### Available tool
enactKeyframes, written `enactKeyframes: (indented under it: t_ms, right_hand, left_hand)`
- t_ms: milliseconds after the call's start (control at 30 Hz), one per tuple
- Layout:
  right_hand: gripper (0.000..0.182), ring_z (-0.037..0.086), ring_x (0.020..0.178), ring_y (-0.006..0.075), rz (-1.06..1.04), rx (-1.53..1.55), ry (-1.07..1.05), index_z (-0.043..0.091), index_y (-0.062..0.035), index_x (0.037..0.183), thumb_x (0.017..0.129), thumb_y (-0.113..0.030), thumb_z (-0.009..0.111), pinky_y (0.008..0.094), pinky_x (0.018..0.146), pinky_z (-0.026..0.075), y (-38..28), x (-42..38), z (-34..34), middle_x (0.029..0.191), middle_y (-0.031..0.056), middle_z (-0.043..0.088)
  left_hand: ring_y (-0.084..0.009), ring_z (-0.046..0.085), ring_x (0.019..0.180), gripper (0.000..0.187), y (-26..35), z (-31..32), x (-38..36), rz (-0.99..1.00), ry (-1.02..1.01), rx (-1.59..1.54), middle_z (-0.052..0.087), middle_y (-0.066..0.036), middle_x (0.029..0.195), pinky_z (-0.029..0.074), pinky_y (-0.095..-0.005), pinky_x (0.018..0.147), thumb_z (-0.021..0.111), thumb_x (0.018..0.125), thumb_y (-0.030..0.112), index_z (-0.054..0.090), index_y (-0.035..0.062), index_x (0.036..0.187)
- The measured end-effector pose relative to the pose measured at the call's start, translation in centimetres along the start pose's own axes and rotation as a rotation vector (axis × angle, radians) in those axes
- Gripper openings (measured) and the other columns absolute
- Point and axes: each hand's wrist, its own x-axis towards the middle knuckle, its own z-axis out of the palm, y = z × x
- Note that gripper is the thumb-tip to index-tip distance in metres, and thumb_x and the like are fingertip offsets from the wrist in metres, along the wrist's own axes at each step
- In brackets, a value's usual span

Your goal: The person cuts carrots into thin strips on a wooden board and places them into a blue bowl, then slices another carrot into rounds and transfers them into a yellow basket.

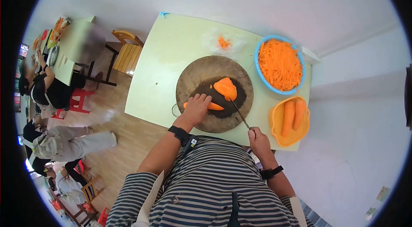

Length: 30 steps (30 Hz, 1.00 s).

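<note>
My left hand [199, 108] presses down on a carrot [216, 107] lying on the round wooden chopping board [191, 75], its fingers curled over the middle of it. Both ends of that carrot show beside the hand. My right hand [259, 141] grips the handle of a knife [240, 112], whose blade slants up across the board's right side. The blade's tip reaches the edge of a small pile of carrot slices [225, 88]. A dark wet patch spreads over the board's middle under carrot and slices.
To the right stand a blue basin [257, 66] heaped with carrot shreds [280, 65] and a yellow basket [278, 115] with two whole carrots [289, 117]. Orange scraps [224, 42] lie on plastic behind the board. A wall borders the table [150, 72]; a wooden chair [128, 55] and several people are left.
</note>
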Motion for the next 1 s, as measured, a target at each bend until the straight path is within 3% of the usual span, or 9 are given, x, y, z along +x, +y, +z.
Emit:
enactKeyframes:
  t_ms: [267,533,667,833,1000]
  right_hand:
    - [0.030,0.069,0.085,0.0445,0.027,-0.043,-0.070,0.064,-0.0078,0.107,0.102,-0.036,0.054,0.0510,0.075,0.054,-0.2,-0.3,0.0,0.087,0.0231,0.070]
    - [0.033,0.067,0.086,0.0467,0.074,-0.036,-0.124,0.063,-0.0058,0.107,0.103,-0.037,0.052,0.0520,0.076,0.053,-0.3,0.3,-0.3,0.089,0.0249,0.070]
    - [0.034,0.067,0.088,0.0472,0.057,-0.054,-0.127,0.063,-0.0052,0.108,0.103,-0.037,0.051,0.0520,0.078,0.053,-0.3,0.0,-0.2,0.091,0.0255,0.070]
    - [0.034,0.067,0.089,0.0470,0.062,-0.032,-0.139,0.063,-0.0050,0.109,0.103,-0.037,0.051,0.0514,0.079,0.053,-0.5,0.0,-0.3,0.092,0.0253,0.070]
    - [0.035,0.067,0.090,0.0468,0.082,-0.048,-0.143,0.063,-0.0046,0.110,0.103,-0.036,0.050,0.0509,0.080,0.053,-0.7,-0.1,-0.4,0.093,0.0254,0.070]
  left_hand:
    - [-0.0313,0.055,0.107,0.047,-0.4,0.2,-0.2,0.021,0.003,0.018,0.058,-0.009,0.112,0.045,-0.0456,0.091,0.073,0.077,0.011,0.056,0.0101,0.121]
    - [-0.0297,0.055,0.112,0.055,-1.2,0.2,-2.1,-0.084,0.171,-0.050,0.059,-0.009,0.117,0.042,-0.0445,0.097,0.079,0.075,0.017,0.058,0.0122,0.126]
    - [-0.0292,0.055,0.111,0.056,-1.4,0.4,-2.4,-0.089,0.079,-0.001,0.059,-0.007,0.115,0.041,-0.0438,0.096,0.080,0.073,0.017,0.059,0.0131,0.125]
    - [-0.0271,0.054,0.109,0.045,-1.7,0.2,-2.3,0.044,0.263,0.011,0.060,-0.006,0.113,0.040,-0.0432,0.097,0.079,0.075,0.018,0.061,0.0151,0.117]
    - [-0.0286,0.054,0.110,0.043,-1.2,0.7,-2.3,0.022,0.357,0.019,0.060,-0.006,0.115,0.038,-0.0450,0.098,0.080,0.074,0.020,0.065,0.0173,0.115]
